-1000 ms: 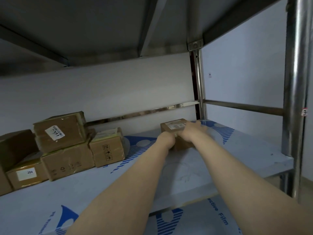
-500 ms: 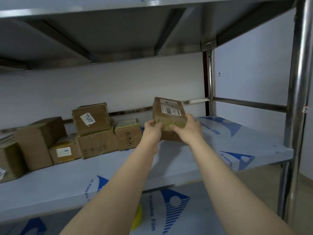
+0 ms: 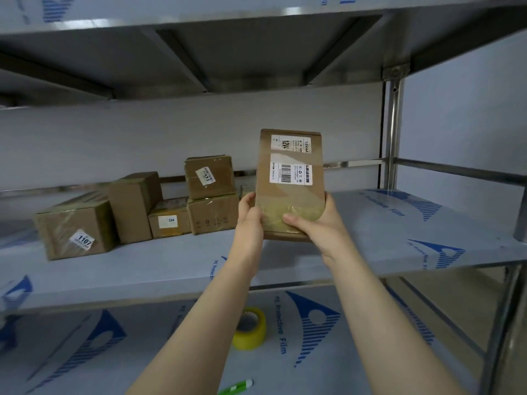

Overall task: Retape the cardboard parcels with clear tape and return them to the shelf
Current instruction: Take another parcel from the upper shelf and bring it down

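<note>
Steel film-covered shelf [image 3: 370, 232]: I log one small brown cardboard parcel [image 3: 289, 192], lifted off it a second ago, upright, left hand [image 3: 249, 220] and right hand [image 3: 318, 225] both grips closed on its lower end. Retaping next; yellowish tape roll [image 3: 250, 327] below.

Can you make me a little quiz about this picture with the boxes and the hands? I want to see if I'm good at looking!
1. True or false: the left hand and the right hand both hold the parcel with the barcode label.
2. Where is the yellow tape roll? A) on the lower shelf B) on top of a box C) in the left hand
3. Fill in: the label on the leftmost box on the middle shelf reads ____.
Key: 1 true; 2 A; 3 1107.
</note>
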